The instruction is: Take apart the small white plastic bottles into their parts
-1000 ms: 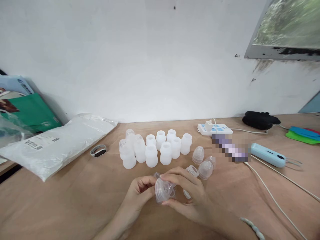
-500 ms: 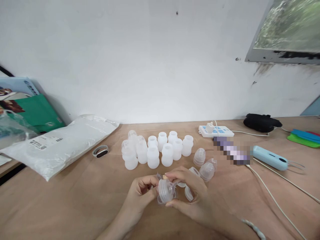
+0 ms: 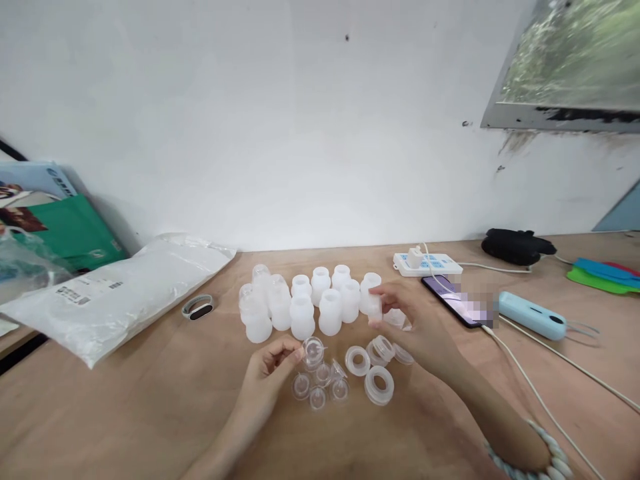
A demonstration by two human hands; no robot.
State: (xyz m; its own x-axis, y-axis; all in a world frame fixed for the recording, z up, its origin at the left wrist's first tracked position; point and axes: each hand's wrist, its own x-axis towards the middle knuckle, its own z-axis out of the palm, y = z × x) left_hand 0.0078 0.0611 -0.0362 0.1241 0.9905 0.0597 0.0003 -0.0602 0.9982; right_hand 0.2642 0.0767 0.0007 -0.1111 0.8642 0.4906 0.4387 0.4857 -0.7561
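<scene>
My left hand (image 3: 273, 373) pinches the edge of a clear bottle nipple (image 3: 314, 352) between thumb and fingers. Just below it, several more clear nipples (image 3: 339, 389) lie on the table. My right hand (image 3: 413, 327) is raised, with thumb and fingers curled round a translucent plastic piece (image 3: 375, 309) whose exact shape is partly hidden. Close behind that piece stands a white bottle (image 3: 371, 283). Several translucent screw rings (image 3: 379, 385) lie between my hands. Clear dome caps (image 3: 395, 318) are partly hidden by my right hand.
White open bottles (image 3: 331, 313) stand in a group, with capped ones (image 3: 256, 313) at its left. A wristband (image 3: 199, 308) and white parcel (image 3: 135, 283) lie left. Rightward are a power strip (image 3: 430, 265), phone (image 3: 450, 300), light blue device (image 3: 533, 315) and cables.
My hands have moved apart from the ring and nipple they held together. The right hand has gone up and right, and nipples and rings on the table are now uncovered.
</scene>
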